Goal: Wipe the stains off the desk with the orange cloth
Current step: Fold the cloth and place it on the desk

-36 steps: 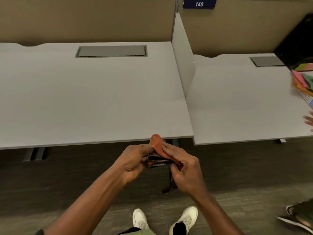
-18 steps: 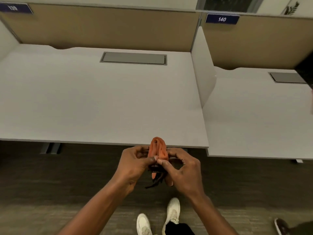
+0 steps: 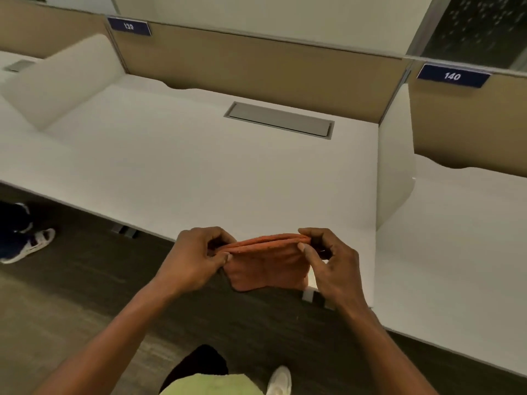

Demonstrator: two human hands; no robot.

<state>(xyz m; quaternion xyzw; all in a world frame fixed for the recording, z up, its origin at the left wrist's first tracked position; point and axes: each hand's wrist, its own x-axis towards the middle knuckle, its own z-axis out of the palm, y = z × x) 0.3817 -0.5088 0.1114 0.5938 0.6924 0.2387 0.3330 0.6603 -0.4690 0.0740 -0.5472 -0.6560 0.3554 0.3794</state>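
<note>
- Orange cloth (image 3: 266, 265): one, folded, stretched flat between two hands at the near edge of the desk, its lower half hanging in front of the desk edge and over the dark floor. Half a second ago it was a narrow upright bunch pinched between hands held close together; it is now pulled wide, top fold level.
- Left hand (image 3: 196, 259): clenched on the cloth's left top corner, thumb and fingers pinching the fold.
- Right hand (image 3: 330, 262): grasping the right top corner, thumb in front, fingers curled behind (a dark trim shows by the fingers).
- Desk (image 3: 199, 172): one white top straight ahead, nearer and seen at a slant compared with the earlier view. No stains can be made out at this sharpness.
- Cable hatch (image 3: 279, 120): one grey recessed flap, toward the far side of the desk.
- Side dividers: two white panels, left (image 3: 61, 81) and right (image 3: 395, 166), bounding the desk.
- Back panel (image 3: 251, 67): tan, behind the desk.
- Number plates: two blue, "140" (image 3: 453, 76) at right, another (image 3: 129, 26) at left (digits blurred).
- Neighbouring desk (image 3: 456, 252): white, beyond the right divider.
- Another person's shoe (image 3: 31, 246): at the left edge, on the floor.
- White shoe (image 3: 280, 380): the wearer's, bottom of view.
</note>
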